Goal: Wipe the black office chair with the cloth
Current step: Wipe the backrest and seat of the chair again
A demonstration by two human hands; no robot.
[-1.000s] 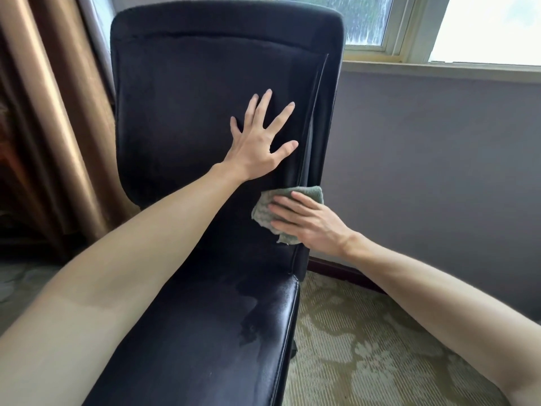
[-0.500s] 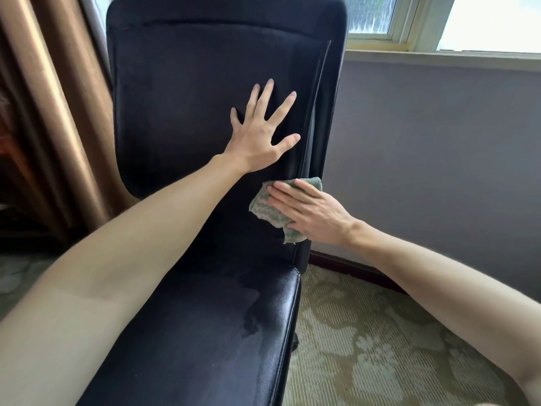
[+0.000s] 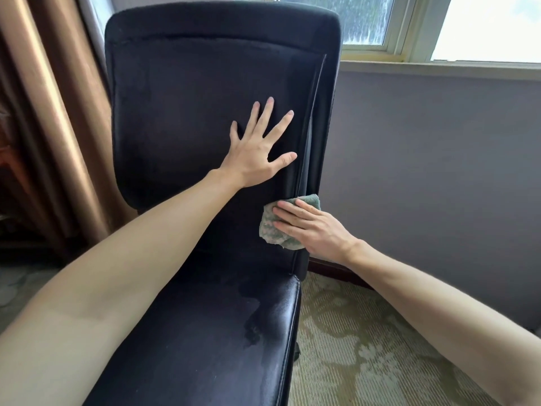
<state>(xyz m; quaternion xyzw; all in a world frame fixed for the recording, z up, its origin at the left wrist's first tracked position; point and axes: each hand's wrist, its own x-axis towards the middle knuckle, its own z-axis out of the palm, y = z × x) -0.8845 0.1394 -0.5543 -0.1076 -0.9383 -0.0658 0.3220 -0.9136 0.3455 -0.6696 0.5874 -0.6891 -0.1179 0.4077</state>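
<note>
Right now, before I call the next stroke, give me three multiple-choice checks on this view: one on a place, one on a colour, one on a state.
1. Where is the cloth?
A. lying on the seat
B. pressed low on the backrest, at its edge nearest the wall
C. on the windowsill

2. What colour is the cloth?
A. red
B. white
C. grey-green

3. How is the left hand?
A. flat on the backrest, fingers spread
B. clenched round the cloth
C. hanging clear of the chair

Answers:
1 B: the right hand presses it against the black office chair low on the backrest.
2 C: its visible folds are a muted green.
3 A: all five fingers lie straight and apart on the padding.
</note>
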